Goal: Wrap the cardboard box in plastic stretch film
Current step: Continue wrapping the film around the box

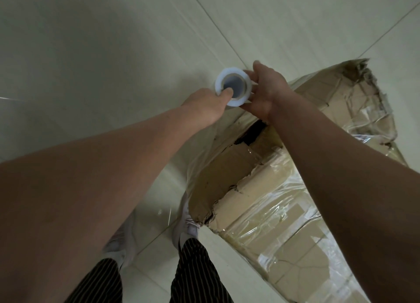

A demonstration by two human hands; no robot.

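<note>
A roll of clear stretch film (231, 79), seen end-on with its cardboard core, is held out in front of me above the floor. My left hand (208, 104) grips its near-left side, thumb hooked into the core. My right hand (266, 91) holds the roll's right side with fingers curled round it. A long torn cardboard box (268, 202) lies on the floor to the right, partly covered in shiny film. A sheet of film (204, 157) stretches from the roll down to the box's left edge.
Pale tiled floor (102, 63) surrounds the box. My legs in striped trousers (195, 271) and white shoes (187, 225) stand right next to the box's near-left corner. The box's far end (356, 79) is ragged and torn open.
</note>
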